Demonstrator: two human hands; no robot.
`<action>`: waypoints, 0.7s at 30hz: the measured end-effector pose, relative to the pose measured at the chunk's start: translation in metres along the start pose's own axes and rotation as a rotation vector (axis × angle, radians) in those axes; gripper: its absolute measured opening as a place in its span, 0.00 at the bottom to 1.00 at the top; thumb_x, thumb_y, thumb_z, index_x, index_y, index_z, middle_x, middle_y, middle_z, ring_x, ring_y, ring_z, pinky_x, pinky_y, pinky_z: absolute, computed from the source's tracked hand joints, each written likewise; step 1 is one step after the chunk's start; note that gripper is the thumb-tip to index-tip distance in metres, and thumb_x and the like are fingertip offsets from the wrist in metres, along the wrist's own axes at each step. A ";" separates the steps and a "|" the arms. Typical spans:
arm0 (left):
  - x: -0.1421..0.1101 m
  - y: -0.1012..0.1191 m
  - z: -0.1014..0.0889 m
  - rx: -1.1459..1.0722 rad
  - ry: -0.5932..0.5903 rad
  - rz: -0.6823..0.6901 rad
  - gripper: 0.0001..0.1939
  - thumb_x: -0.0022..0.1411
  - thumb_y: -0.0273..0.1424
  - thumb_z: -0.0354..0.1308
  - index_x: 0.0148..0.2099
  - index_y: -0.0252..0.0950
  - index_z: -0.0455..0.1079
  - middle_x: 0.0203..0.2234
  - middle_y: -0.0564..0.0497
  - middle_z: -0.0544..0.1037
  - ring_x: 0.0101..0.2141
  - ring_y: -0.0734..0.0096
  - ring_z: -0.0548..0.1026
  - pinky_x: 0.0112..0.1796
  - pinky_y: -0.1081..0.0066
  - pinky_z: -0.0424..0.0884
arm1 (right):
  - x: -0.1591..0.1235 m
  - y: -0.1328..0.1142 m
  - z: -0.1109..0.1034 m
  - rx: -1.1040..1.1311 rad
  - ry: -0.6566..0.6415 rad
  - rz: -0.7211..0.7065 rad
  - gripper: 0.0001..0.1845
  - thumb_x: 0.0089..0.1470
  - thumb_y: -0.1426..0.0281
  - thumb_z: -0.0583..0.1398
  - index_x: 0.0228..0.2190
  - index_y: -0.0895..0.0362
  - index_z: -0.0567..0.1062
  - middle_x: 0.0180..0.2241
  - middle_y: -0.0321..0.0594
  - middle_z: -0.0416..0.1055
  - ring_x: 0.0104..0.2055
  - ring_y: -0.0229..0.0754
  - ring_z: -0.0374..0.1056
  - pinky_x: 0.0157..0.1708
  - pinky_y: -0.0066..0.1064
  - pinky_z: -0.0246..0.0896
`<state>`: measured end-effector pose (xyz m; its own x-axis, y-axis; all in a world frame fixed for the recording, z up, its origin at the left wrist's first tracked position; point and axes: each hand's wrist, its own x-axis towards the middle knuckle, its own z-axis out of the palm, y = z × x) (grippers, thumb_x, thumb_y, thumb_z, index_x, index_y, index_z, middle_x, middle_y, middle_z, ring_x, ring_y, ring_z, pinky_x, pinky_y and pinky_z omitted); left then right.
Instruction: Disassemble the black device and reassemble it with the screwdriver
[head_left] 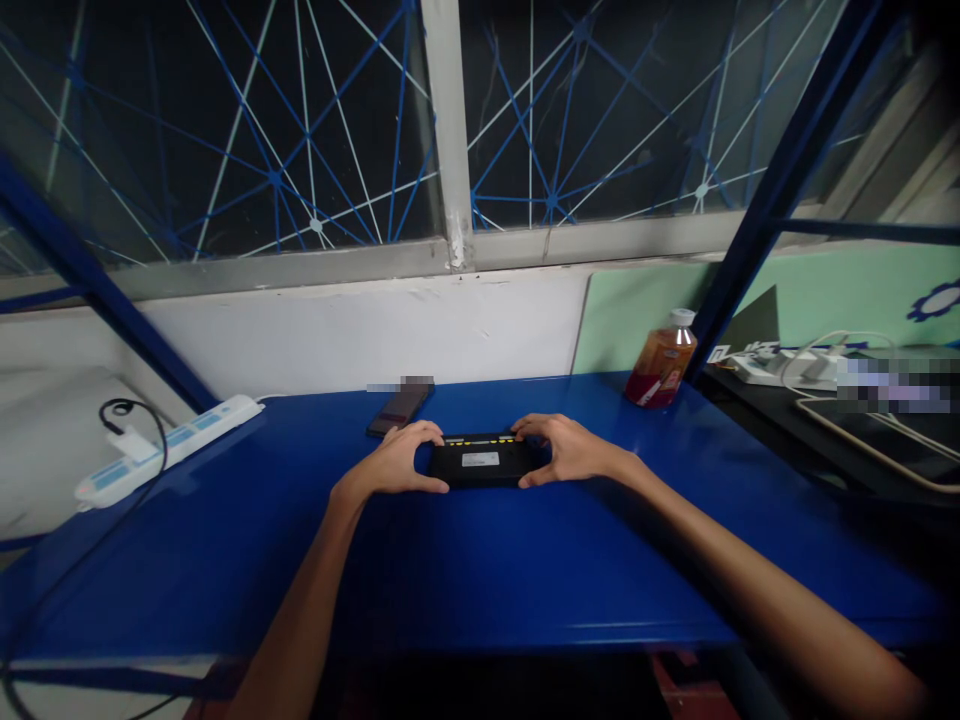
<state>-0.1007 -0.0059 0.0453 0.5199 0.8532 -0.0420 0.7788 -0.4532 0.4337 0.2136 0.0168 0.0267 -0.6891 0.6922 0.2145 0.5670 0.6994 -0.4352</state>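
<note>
A flat black box (480,472) lies at the middle of the blue table. It carries a white printed label on top and a row of yellow marks along its far edge. My left hand (401,460) grips its left end, with the thumb at the near edge and the fingers at the far edge. Around the right end, my right hand (559,450) is closed the same way. Just beyond my left hand rests a dark phone (401,408). The underside of the box is hidden.
The blue table (525,570) holds a white power strip (172,450) with a black cable at left. An orange drink bottle (664,360) stands at the back right. Blue frame posts (765,220) rise at both sides. A dark surface with cables (892,420) adjoins on the right.
</note>
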 end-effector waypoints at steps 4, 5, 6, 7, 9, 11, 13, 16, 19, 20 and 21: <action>0.002 -0.002 0.002 0.035 -0.001 -0.007 0.32 0.45 0.52 0.64 0.50 0.42 0.67 0.58 0.46 0.64 0.57 0.49 0.61 0.58 0.48 0.50 | 0.000 0.000 0.000 -0.010 -0.001 0.001 0.36 0.37 0.48 0.68 0.44 0.58 0.75 0.51 0.49 0.70 0.49 0.54 0.69 0.45 0.42 0.64; 0.002 -0.003 0.002 0.046 0.000 -0.011 0.32 0.45 0.52 0.64 0.50 0.42 0.67 0.58 0.47 0.64 0.57 0.48 0.61 0.59 0.46 0.48 | -0.001 0.000 0.000 -0.010 0.000 0.000 0.36 0.37 0.49 0.68 0.45 0.58 0.75 0.52 0.49 0.70 0.49 0.54 0.69 0.46 0.43 0.64; 0.002 -0.004 0.003 0.056 0.002 -0.014 0.33 0.45 0.52 0.64 0.50 0.43 0.67 0.58 0.47 0.64 0.57 0.47 0.61 0.59 0.45 0.46 | -0.001 -0.001 0.000 -0.009 0.002 -0.001 0.36 0.37 0.49 0.68 0.45 0.58 0.75 0.52 0.49 0.70 0.49 0.54 0.69 0.46 0.43 0.64; 0.002 -0.005 0.003 0.065 0.002 -0.015 0.33 0.45 0.52 0.64 0.51 0.43 0.67 0.58 0.47 0.64 0.57 0.47 0.61 0.59 0.44 0.45 | -0.001 -0.001 0.000 -0.008 0.003 -0.001 0.36 0.37 0.49 0.68 0.45 0.58 0.75 0.51 0.49 0.70 0.49 0.54 0.69 0.46 0.43 0.64; 0.002 -0.006 0.004 0.075 0.004 -0.014 0.33 0.44 0.53 0.64 0.51 0.44 0.67 0.58 0.48 0.64 0.58 0.47 0.61 0.60 0.43 0.43 | -0.001 -0.002 0.000 -0.006 0.002 0.000 0.36 0.37 0.50 0.68 0.45 0.58 0.76 0.51 0.49 0.70 0.48 0.54 0.69 0.46 0.44 0.64; 0.002 -0.006 0.004 0.081 0.008 -0.009 0.33 0.44 0.54 0.64 0.50 0.44 0.67 0.58 0.48 0.65 0.58 0.47 0.61 0.60 0.44 0.44 | 0.000 -0.002 0.000 -0.005 0.000 0.003 0.36 0.37 0.50 0.69 0.46 0.58 0.76 0.51 0.49 0.70 0.48 0.54 0.69 0.46 0.44 0.64; 0.002 -0.006 0.004 0.088 0.014 -0.008 0.33 0.44 0.54 0.63 0.51 0.44 0.67 0.58 0.48 0.65 0.58 0.47 0.61 0.59 0.44 0.44 | 0.000 -0.002 0.000 -0.010 0.001 0.005 0.36 0.37 0.51 0.69 0.46 0.58 0.76 0.51 0.50 0.70 0.48 0.54 0.69 0.45 0.43 0.64; 0.002 -0.005 0.004 0.088 0.019 -0.010 0.34 0.45 0.54 0.63 0.52 0.44 0.67 0.58 0.48 0.65 0.57 0.48 0.62 0.59 0.46 0.47 | -0.001 -0.003 0.000 -0.031 0.001 0.001 0.36 0.38 0.52 0.69 0.46 0.59 0.76 0.52 0.50 0.70 0.48 0.54 0.69 0.46 0.43 0.65; 0.002 -0.005 0.004 0.080 0.025 -0.010 0.35 0.45 0.54 0.64 0.53 0.44 0.67 0.57 0.49 0.66 0.57 0.48 0.63 0.59 0.47 0.48 | -0.001 -0.004 0.000 -0.053 -0.008 0.008 0.36 0.38 0.51 0.68 0.46 0.59 0.76 0.52 0.50 0.69 0.49 0.54 0.69 0.45 0.42 0.65; 0.002 -0.005 0.004 0.079 0.028 -0.010 0.35 0.45 0.54 0.64 0.53 0.43 0.67 0.57 0.49 0.66 0.57 0.48 0.63 0.59 0.48 0.48 | -0.001 -0.004 0.000 -0.061 -0.011 0.011 0.36 0.38 0.51 0.68 0.46 0.59 0.76 0.53 0.49 0.69 0.49 0.55 0.69 0.45 0.42 0.65; 0.003 -0.005 0.004 0.079 0.030 -0.010 0.35 0.45 0.54 0.64 0.52 0.43 0.67 0.57 0.49 0.67 0.56 0.48 0.63 0.59 0.48 0.49 | -0.001 -0.005 0.000 -0.069 -0.015 0.015 0.36 0.38 0.50 0.68 0.46 0.58 0.76 0.53 0.49 0.69 0.49 0.55 0.69 0.44 0.42 0.66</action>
<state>-0.1020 -0.0024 0.0391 0.5024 0.8645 -0.0182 0.8095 -0.4628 0.3614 0.2118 0.0125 0.0281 -0.6866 0.7003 0.1954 0.6067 0.6999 -0.3769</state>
